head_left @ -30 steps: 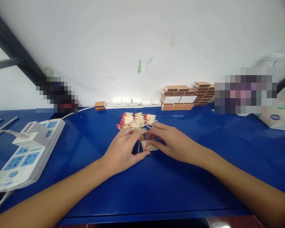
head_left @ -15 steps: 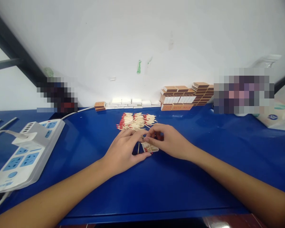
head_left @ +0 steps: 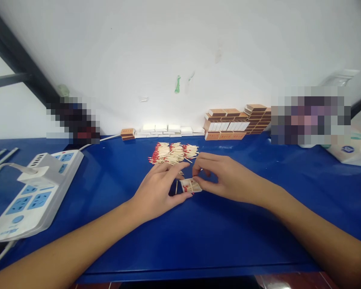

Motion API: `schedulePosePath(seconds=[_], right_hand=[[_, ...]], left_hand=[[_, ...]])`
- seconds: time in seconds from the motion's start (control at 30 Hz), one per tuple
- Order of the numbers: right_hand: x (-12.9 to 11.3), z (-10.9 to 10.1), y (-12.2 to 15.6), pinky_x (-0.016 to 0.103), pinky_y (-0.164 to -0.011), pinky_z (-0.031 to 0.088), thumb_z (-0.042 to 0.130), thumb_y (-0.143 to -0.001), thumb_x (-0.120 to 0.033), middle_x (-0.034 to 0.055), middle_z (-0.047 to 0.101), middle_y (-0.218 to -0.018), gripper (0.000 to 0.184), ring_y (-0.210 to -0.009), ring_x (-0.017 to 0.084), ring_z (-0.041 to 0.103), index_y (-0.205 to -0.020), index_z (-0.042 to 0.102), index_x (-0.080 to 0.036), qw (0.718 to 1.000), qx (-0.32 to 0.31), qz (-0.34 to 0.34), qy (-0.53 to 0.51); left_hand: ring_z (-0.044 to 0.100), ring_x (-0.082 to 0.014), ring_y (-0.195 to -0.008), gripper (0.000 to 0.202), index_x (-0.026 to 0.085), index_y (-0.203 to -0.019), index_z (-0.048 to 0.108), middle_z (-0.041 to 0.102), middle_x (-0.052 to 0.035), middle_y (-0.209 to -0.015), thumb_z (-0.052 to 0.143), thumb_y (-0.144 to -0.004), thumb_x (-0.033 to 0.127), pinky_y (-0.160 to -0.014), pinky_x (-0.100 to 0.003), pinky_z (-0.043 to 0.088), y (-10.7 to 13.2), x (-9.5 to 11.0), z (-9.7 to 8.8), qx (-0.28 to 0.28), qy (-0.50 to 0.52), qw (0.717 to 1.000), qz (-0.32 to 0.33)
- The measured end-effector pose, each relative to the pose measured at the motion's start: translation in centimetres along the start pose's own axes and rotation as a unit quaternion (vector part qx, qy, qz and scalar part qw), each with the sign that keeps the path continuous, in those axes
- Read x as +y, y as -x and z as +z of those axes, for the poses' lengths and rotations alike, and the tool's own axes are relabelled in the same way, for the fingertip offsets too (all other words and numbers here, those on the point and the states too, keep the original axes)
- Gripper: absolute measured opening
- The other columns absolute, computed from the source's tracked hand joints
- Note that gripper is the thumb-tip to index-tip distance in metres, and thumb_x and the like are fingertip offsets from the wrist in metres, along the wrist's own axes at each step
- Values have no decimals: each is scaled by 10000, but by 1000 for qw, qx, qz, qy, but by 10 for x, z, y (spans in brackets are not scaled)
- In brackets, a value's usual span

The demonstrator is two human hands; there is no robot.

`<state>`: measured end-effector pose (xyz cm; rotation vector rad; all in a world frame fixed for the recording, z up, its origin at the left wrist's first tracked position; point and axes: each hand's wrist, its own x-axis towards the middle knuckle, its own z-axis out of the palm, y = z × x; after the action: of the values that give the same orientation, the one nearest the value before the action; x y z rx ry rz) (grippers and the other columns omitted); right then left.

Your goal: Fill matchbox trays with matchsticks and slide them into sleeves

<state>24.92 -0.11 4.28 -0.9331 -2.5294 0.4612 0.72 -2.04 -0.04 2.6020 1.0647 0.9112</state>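
A small open matchbox tray [head_left: 191, 185] with red-tipped matches in it lies on the blue table [head_left: 198, 241] between my hands. My left hand [head_left: 159, 188] curls around the tray's left side, thumb at its front edge and fingers arched over it. My right hand [head_left: 225, 176] grips the tray's right end, thumb low and fingers bent above it. One loose match [head_left: 176, 187] stands just left of the tray. Behind my fingers lies a heap of loose matches [head_left: 173, 153].
White inner trays [head_left: 165, 130] line the wall at the back. Stacked brown matchboxes [head_left: 237, 122] stand to their right, one brown box [head_left: 127, 133] to their left. A white power strip [head_left: 33, 192] with a plugged cable fills the left. A white bag [head_left: 353, 150] lies far right.
My right hand has shifted slightly right and its fingers lifted off the tray's top, so the tray with its matches shows more. My left hand has hardly moved.
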Motion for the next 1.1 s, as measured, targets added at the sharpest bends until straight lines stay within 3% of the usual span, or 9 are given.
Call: schedulePosePath(seconds=[0.3, 0.5, 0.67, 0.83, 1.1], right_hand=[[1, 2, 3, 316, -733, 487, 617, -1005, -250, 69, 665, -1031, 116, -857, 191, 646, -1020, 725, -211, 997, -77, 15, 19], [4, 3, 4, 304, -732, 478, 638, -994, -228, 62, 642, -1038, 85, -869, 184, 639, -1008, 718, -204, 997, -76, 19, 14], [3, 5, 3, 310, -745, 487, 636, -1001, -224, 65, 645, -1114, 136, -914, 189, 645, -1117, 708, -229, 998, -66, 8, -14], [5, 10, 2, 320, -797, 504, 587, -1037, -233, 71, 645, -1136, 139, -947, 188, 655, -1079, 719, -231, 996, -72, 0, -47], [8, 13, 3, 299, -744, 477, 624, -1029, -279, 54, 641, -1058, 97, -879, 177, 627, -1021, 682, -202, 997, -72, 17, -19]], left_hand=[[686, -290, -1152, 726, 286, -1463, 456, 789, -24, -1103, 851, -856, 344, -1041, -497, 520, -1, 0, 0, -1, 2, 1000, -8], [680, -279, -1142, 721, 274, -1452, 463, 785, -20, -1100, 856, -852, 352, -1039, -479, 522, -1, 0, -1, -5, 1, 1000, -8], [681, -290, -1149, 720, 272, -1456, 462, 790, -34, -1101, 852, -856, 350, -1038, -490, 518, -2, 2, -2, -8, -1, 1000, -9], [687, -300, -1153, 710, 290, -1449, 473, 789, -39, -1111, 852, -852, 350, -1039, -510, 519, -3, 2, -2, -15, -1, 1000, -20], [679, -293, -1151, 724, 271, -1460, 451, 784, -35, -1101, 846, -859, 354, -1044, -505, 517, -2, 0, -2, -13, -3, 1000, -9]])
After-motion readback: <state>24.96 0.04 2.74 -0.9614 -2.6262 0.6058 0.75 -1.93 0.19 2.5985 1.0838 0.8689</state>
